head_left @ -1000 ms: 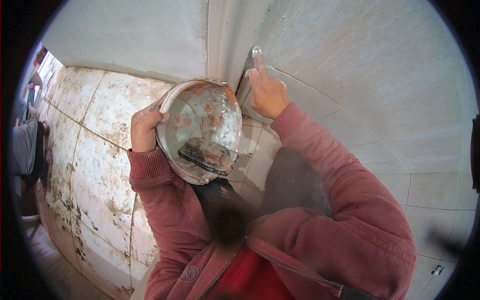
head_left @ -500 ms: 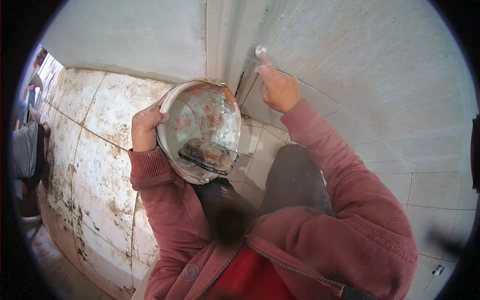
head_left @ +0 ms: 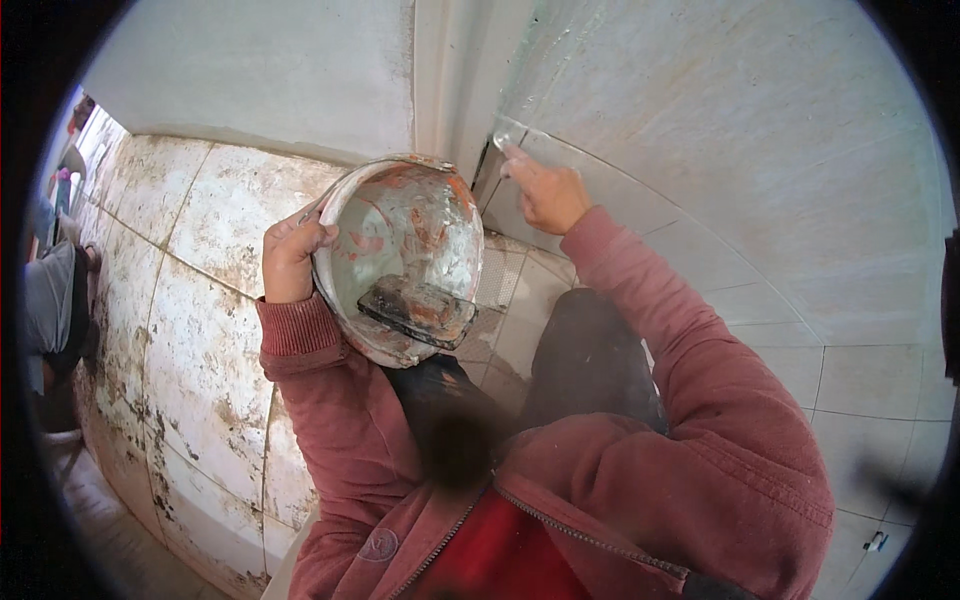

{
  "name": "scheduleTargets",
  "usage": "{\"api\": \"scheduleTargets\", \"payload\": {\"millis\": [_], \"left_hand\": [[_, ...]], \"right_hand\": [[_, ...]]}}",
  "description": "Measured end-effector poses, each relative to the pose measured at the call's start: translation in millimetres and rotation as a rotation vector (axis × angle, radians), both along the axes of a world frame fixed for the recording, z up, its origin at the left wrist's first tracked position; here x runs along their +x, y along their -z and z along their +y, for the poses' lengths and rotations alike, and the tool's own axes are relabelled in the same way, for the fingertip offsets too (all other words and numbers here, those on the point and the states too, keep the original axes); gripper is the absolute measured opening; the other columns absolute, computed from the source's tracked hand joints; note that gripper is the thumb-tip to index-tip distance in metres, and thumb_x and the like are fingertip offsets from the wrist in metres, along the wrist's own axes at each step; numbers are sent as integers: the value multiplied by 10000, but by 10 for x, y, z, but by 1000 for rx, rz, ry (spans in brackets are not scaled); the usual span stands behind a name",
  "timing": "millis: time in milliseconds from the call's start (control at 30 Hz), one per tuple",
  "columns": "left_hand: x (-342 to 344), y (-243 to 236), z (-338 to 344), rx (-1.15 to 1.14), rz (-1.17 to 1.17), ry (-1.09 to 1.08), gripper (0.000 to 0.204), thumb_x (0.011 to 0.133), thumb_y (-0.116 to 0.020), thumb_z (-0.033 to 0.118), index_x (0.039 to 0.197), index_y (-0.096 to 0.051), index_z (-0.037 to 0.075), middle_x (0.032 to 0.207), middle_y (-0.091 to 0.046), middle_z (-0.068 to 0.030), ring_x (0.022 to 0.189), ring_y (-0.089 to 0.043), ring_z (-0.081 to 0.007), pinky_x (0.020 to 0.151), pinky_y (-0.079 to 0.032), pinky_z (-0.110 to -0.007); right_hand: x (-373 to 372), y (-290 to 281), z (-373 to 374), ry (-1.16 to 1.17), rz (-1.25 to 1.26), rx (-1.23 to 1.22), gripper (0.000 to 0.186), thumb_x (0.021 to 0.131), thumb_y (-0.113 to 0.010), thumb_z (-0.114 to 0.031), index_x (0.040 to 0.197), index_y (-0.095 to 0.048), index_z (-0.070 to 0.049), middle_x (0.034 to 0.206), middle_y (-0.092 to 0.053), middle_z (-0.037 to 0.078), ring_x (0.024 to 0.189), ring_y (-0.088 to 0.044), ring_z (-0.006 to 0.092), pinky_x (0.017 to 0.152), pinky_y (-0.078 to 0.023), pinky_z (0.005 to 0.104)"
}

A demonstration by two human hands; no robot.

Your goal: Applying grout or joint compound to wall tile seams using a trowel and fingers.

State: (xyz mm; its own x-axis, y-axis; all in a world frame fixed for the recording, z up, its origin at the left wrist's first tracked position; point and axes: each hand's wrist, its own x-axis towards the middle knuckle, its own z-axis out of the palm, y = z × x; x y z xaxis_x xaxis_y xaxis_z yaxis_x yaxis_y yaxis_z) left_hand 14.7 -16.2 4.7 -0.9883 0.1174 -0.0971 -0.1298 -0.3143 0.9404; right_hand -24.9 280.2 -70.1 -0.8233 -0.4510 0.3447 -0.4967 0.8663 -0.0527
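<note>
At your far left, another person is cut off by the dark fisheye rim; you can make out grey cloth and a bare foot, the rest too small to read. Next come large, stained floor tiles, meeting a pale wall panel above. Your left hand grips the near side of a smeared bucket, thumb over the rim, the other fingers pressed together and mostly hidden behind its outer wall. You have the bucket tilted toward you in front of your lap, orange and whitish smears on its inner wall, its underside out of view. A dark-edged block, caked on top, lies across its lower rim; you cannot tell what it is made of. Below, a round dark blur covers part of your lap. A pale upright strip stands beyond the bucket. Your right hand is just right of it, index finger extended with a whitish smear at its tip, near the corner seam; you cannot tell if it touches. The remaining fingers curl in, palm hidden. Farther right runs the tiled wall, with a small object too tiny to identify
</note>
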Motion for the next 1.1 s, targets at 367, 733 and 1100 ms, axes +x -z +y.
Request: {"api": "scheduleTargets", "payload": {"millis": [367,733,1100], "left_hand": [[-31,39,-13,-39,5,2,438,643,-428,5,1057,-484,-128,897,-580,-164,758,-579,-210,721,-468,-287],[-30,68,-14,-51,4,11,423,659,-418,18,1044,-470,-150,904,-577,-180,776,-583,-227,732,-467,-292],[-57,97,-121,-110,9,-27,406,649,-472,25,1028,-509,-117,854,-588,-126,699,-562,-161,665,-443,-232]], "right_hand": [[-51,266,-87,0,26,-112,351,589,-486,7,921,-475,-106,1276,-364,93,692,-571,280,530,-467,371],[-25,540,-221,74,-121,-30,373,639,-502,-15,1002,-430,-65,1304,-280,167,627,-564,323,529,-447,425],[353,-81,-651,-190,-131,-554,301,666,-465,-20,962,-486,-71,837,-558,141,718,-561,315,582,-446,385]]}}
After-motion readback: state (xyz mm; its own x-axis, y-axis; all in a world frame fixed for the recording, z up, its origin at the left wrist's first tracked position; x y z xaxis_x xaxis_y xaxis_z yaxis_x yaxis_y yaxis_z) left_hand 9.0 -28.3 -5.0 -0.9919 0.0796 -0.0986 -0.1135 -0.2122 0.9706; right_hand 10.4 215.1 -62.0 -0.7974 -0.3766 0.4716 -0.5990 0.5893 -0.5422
